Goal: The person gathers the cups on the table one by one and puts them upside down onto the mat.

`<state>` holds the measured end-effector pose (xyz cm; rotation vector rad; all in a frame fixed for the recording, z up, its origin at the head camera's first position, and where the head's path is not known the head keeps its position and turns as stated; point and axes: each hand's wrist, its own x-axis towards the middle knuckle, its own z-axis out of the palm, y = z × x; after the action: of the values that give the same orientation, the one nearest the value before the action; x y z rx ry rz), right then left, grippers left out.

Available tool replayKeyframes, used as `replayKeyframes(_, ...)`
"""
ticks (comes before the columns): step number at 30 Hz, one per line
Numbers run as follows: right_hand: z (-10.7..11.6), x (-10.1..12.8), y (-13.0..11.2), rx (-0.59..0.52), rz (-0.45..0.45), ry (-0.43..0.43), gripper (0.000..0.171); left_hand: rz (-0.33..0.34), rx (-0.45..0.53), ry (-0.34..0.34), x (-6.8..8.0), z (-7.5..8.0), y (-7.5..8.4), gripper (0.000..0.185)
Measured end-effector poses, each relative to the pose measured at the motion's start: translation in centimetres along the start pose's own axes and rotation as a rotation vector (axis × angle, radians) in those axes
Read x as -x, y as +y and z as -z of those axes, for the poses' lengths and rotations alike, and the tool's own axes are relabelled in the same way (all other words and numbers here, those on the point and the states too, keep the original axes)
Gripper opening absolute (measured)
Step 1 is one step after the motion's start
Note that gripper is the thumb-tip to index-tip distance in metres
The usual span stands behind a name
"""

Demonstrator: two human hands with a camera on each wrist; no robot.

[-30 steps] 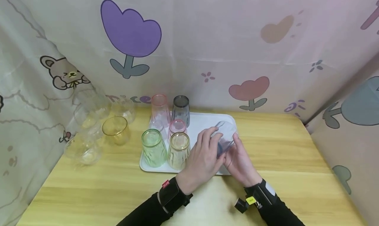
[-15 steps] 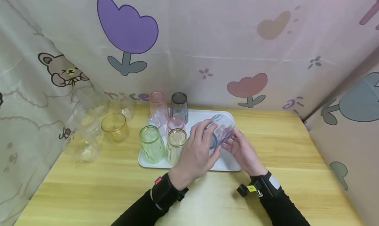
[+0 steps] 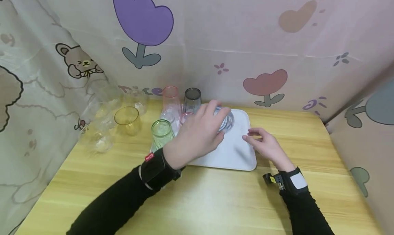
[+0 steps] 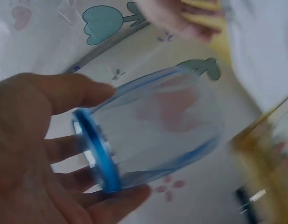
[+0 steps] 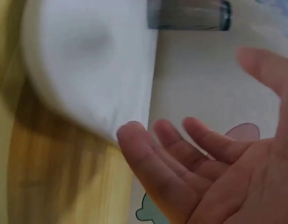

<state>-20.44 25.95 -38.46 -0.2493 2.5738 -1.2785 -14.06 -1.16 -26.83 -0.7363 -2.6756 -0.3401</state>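
Observation:
My left hand [image 3: 212, 122] grips a clear cup with a blue rim [image 3: 226, 120] and holds it tilted over the back of the white tray [image 3: 237, 156]. In the left wrist view the cup [image 4: 158, 130] lies on its side between the thumb and fingers [image 4: 55, 93]. My right hand [image 3: 258, 139] hovers with straight fingers over the tray's right edge and holds nothing; the right wrist view shows its empty palm [image 5: 218, 177]. On the tray's left stand a green cup [image 3: 161, 132], a tall pink cup [image 3: 170, 98] and a grey cup [image 3: 192, 100].
An amber cup [image 3: 127, 120] and several clear cups [image 3: 101, 139] stand on the wooden table [image 3: 215, 200] left of the tray. Patterned cloth walls [image 3: 246, 40] close in the back and both sides.
My left hand has carried the blue-rimmed cup up and towards the back of the tray. My right hand has let go of it and drawn off to the right, fingers spread.

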Motion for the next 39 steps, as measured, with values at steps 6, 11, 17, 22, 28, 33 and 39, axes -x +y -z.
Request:
replayKeyframes(6,-0.2,-0.4,1.0,0.242,0.029,0.059,0.063,0.029,-0.069,-0.267,-3.9,3.0,-0.5,0.051)
replayKeyframes(11,-0.3,-0.7,1.7,0.351,0.058,0.067,0.053,0.035,-0.063,-0.454,-7.6,2.7,-2.1,0.055)
replayKeyframes(17,-0.4,-0.9,2.2,0.357,0.018,0.024,0.047,0.016,-0.045,-0.589,-10.7,0.7,-3.6,0.052)
replayKeyframes(22,-0.4,-1.0,2.3,0.324,-0.016,0.014,0.045,0.000,-0.018,-0.651,-12.5,-1.0,-4.4,0.051)
replayKeyframes(28,-0.5,-0.9,2.3,0.306,-0.029,0.011,0.045,0.026,-0.034,-0.722,-14.2,-3.6,-5.0,0.044)
replayKeyframes(33,-0.4,-1.0,2.4,0.317,-0.018,0.021,0.044,0.032,-0.089,-0.761,-15.6,-5.4,-5.1,0.040)
replayKeyframes(39,-0.5,-1.0,2.4,0.305,-0.011,0.017,0.042,0.052,-0.166,-0.785,-16.6,-7.4,-5.7,0.036)
